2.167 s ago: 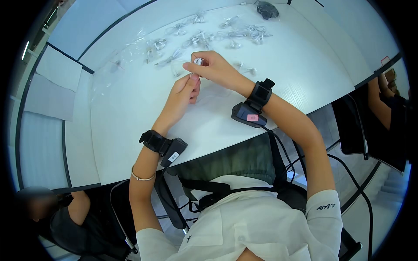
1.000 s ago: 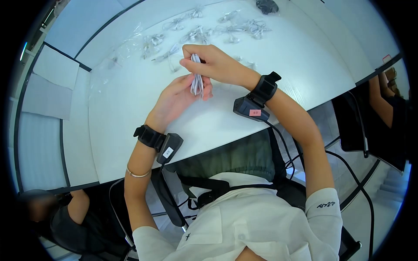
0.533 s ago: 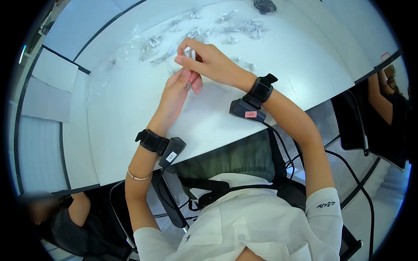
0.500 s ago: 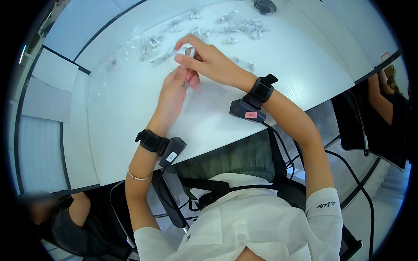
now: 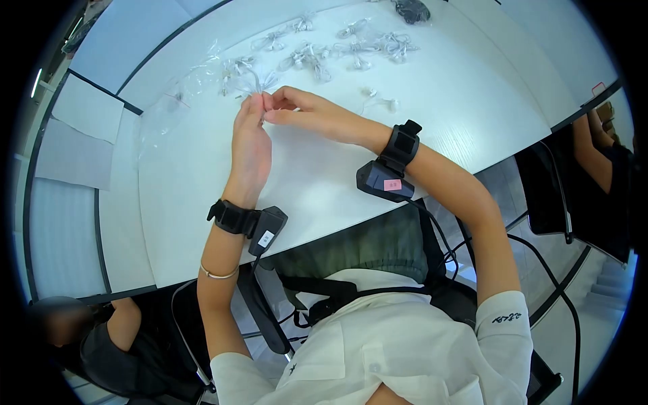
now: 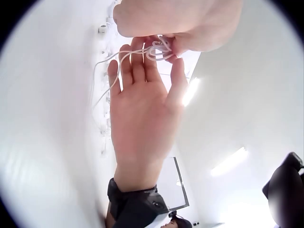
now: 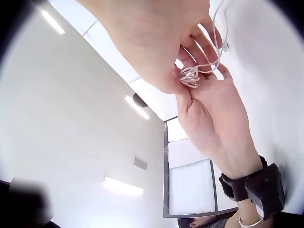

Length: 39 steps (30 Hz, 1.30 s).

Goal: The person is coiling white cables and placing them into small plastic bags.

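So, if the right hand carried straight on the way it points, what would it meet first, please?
Most likely the left hand, just ahead of the right hand beside the coiled white cable; whether they touch is unclear.

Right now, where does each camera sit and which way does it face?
Head: on the head, facing forward and down at the table; shows left hand, right hand, arms and shirt.
Left wrist: at that wrist, facing upward past its own hand to the right palm.
Right wrist: at that wrist, facing upward past its own hand to the left palm.
Wrist views share ceiling lights and white cord.
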Motion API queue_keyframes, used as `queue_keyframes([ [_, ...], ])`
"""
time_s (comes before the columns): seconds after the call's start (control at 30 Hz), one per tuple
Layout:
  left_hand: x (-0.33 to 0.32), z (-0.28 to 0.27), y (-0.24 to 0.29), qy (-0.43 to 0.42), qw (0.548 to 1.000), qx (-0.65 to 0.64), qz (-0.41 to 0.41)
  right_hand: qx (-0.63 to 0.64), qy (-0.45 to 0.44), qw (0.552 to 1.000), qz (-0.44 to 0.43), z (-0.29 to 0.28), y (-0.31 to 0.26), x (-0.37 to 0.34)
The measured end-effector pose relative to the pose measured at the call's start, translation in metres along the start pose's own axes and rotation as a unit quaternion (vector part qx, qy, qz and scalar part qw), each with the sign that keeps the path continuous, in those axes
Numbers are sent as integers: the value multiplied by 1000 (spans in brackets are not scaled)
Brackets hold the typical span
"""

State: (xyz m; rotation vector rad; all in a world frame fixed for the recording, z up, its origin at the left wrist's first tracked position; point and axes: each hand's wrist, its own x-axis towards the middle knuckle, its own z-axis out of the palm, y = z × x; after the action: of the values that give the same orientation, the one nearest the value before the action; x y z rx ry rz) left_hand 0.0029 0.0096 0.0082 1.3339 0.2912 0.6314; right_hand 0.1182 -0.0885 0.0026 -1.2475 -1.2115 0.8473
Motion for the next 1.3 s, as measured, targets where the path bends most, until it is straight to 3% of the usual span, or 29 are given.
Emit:
queue_keyframes([
  [0.07,-2,7,0,24,1000,-4,-19,20,0,1000,0,5,5,4],
  [0.17,-1,4,-1,-43,998,-31,-18,64,-6,998,19,6,4,4],
  [0.37,0,8,-6,-16,1000,-10,21,73,-8,996,47,3,-4,3],
  [0.6,-4,15,3,-37,999,-29,-18,125,-31,990,65,6,-5,-1],
  [1.0,-6,14,0,-24,998,-41,-31,91,-30,995,36,8,6,3],
  [1.1,-6,12,-4,-19,999,-42,-27,80,24,996,17,13,3,-3],
  [1.3,-4,3,-6,-52,994,-91,-40,-44,-30,999,7,1,-3,-6],
])
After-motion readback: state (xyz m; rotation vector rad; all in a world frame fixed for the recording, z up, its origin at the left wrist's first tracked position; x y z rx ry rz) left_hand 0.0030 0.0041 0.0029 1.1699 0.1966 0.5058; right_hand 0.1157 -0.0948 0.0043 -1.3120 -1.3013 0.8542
